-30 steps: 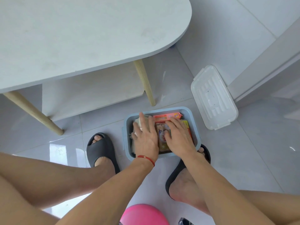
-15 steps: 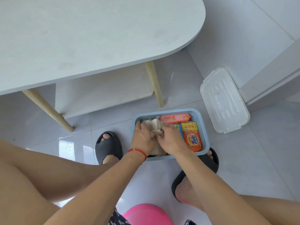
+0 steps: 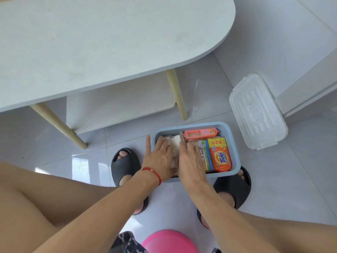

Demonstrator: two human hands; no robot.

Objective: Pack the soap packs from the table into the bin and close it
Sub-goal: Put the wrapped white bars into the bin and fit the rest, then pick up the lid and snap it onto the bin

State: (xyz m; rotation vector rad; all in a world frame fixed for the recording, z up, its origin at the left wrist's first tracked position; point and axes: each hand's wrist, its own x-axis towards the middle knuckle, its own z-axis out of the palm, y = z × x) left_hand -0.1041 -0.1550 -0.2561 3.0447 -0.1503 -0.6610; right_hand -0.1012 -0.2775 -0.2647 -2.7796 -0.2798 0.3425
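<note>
A blue bin [image 3: 234, 143] stands on the floor between my feet. Inside lie an orange Tide soap pack [image 3: 219, 155], a pink pack [image 3: 200, 133] along the far wall, a green and white pack [image 3: 205, 154] and a pale beige pack [image 3: 174, 141] at the left. My left hand [image 3: 160, 157] lies flat on the beige pack, thumb outside the bin's left wall. My right hand [image 3: 190, 159] rests beside it, fingers spread over the beige and green packs. The white lid [image 3: 257, 112] lies on the floor to the bin's right, apart from it.
A white oval table [image 3: 102, 42] with wooden legs [image 3: 176, 94] stands over the floor beyond the bin, with a lower shelf [image 3: 118, 105] under it. My feet in black slippers [image 3: 125, 163] flank the bin. A pink stool [image 3: 169, 241] is beneath me. A white wall base runs at the right.
Both hands slid left inside the bin onto the beige pack, uncovering the Tide and green packs. The fingers went from pinching the beige pack to lying flat on it.
</note>
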